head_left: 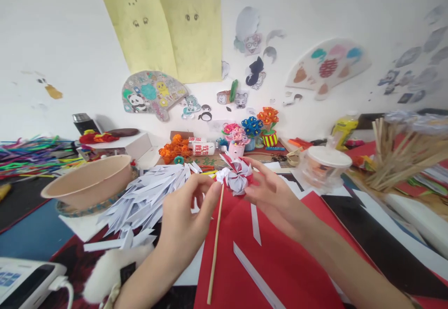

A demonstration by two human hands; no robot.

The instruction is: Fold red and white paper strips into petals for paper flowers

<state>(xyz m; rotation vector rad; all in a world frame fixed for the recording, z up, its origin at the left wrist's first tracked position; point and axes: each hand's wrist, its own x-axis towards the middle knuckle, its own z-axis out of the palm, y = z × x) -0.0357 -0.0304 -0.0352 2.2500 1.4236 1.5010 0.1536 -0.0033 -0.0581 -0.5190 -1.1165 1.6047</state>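
My left hand (189, 211) pinches the top of a thin wooden stick (214, 248) that slants down to the table's front edge. My right hand (269, 194) curls its fingers round a red and white folded paper flower (238, 174) sitting at the stick's top end. Both hands are closed and meet above a sheet of red paper (280, 262). Two loose white paper strips (255, 222) lie on that red sheet.
A heap of white paper strips (147, 197) lies left of my hands, beside a beige bowl (89, 180). A lidded clear cup (324, 166) and a bundle of wooden sticks (402, 155) stand at the right. Small paper flower pots (245, 138) line the back. A device with a cable (24, 281) sits front left.
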